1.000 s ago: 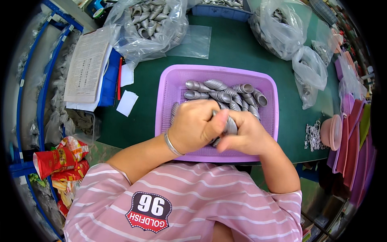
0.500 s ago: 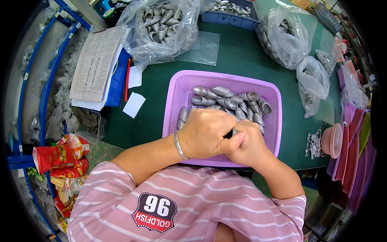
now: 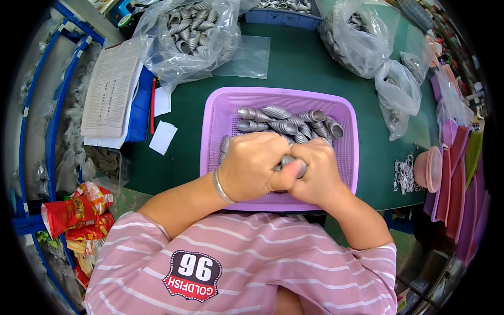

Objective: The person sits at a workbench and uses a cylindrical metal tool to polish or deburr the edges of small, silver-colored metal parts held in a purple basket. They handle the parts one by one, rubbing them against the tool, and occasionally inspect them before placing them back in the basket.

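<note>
Over the near half of a purple plastic basket (image 3: 207, 131), both hands are brought together with their fingers curled. My left hand (image 3: 252, 163), with a metal bangle at its wrist, and my right hand (image 3: 319, 169) grip one grey ridged tube (image 3: 287, 160) between them. Only a short stretch of it shows beside the thumbs; fingers cover the rest. Beyond the knuckles, several more grey ridged tubes (image 3: 283, 126) lie loosely heaped in the basket. Some of that heap is hidden behind my hands.
Clear plastic bags (image 3: 231, 47) of similar tubes stand on the green table (image 3: 184, 105). A blue bin (image 3: 283, 20) sits at the far edge. Papers (image 3: 107, 86) lie left, a pink bowl (image 3: 428, 168) and small white pieces (image 3: 405, 176) right. Blue shelving (image 3: 52, 121) rises at far left.
The view has shifted slightly, so the table and basket appear further left and higher. More of the grey tube shows between my thumbs now. Both hands stay together over the basket.
</note>
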A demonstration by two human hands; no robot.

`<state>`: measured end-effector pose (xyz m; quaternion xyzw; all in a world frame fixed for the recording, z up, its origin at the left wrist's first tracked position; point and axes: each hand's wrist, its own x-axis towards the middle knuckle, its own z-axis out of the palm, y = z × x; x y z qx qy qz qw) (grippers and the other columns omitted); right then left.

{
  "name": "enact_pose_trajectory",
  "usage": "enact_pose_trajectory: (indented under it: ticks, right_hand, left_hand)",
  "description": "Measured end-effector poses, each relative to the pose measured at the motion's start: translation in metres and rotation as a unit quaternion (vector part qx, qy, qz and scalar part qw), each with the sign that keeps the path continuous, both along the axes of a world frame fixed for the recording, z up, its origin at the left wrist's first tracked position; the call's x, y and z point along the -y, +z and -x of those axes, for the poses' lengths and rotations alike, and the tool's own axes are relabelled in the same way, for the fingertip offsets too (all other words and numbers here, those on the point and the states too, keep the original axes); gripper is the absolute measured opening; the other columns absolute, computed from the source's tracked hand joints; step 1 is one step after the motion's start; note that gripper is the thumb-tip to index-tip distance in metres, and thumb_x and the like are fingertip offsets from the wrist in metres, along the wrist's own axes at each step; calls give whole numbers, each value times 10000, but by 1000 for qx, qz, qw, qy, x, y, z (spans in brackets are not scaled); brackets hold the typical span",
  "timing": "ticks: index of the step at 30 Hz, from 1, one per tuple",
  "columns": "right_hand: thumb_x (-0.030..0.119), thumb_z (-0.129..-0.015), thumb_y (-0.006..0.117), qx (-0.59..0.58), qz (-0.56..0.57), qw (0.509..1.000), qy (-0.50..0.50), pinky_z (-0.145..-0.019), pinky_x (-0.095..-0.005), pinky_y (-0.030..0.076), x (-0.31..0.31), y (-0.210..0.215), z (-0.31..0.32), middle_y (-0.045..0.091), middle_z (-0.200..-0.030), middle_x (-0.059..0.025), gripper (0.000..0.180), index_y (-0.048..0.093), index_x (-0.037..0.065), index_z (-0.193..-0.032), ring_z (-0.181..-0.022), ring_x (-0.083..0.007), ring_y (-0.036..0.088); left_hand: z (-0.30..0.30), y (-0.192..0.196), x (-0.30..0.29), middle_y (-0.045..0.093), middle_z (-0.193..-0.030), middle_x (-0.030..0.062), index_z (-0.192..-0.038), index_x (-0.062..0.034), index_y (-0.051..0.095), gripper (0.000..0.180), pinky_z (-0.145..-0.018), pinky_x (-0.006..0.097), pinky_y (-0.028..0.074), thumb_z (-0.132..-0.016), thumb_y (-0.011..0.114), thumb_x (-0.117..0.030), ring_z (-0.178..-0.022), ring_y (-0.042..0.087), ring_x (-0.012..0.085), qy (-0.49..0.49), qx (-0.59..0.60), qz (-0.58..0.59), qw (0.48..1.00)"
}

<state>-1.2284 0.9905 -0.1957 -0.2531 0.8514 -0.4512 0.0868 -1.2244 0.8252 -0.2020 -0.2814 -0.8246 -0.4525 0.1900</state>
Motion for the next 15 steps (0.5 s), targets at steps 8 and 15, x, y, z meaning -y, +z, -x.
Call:
enact_pose_trajectory:
  ticks: [8,15]
  right_hand:
    - [104,-638,661,55,-40,998,12,-584,-398,487,-7,-5,1,589,-589,-169,122,594,2,-636,-573,-282,616]
    - [215,-733,753,-70,-181,978,-74,-751,-442,491,-39,-7,26,621,-907,-183,319,601,0,-913,-856,-352,615]
  left_hand:
    - [-5,-6,3,534,-596,146,-734,3,586,382,-506,389,447,-899,593,-341,-536,550,317,-27,102,-4,994]
    - [15,-9,23,599,-712,95,-963,21,593,272,-514,273,464,-973,528,-243,-588,590,112,96,308,-18,946]
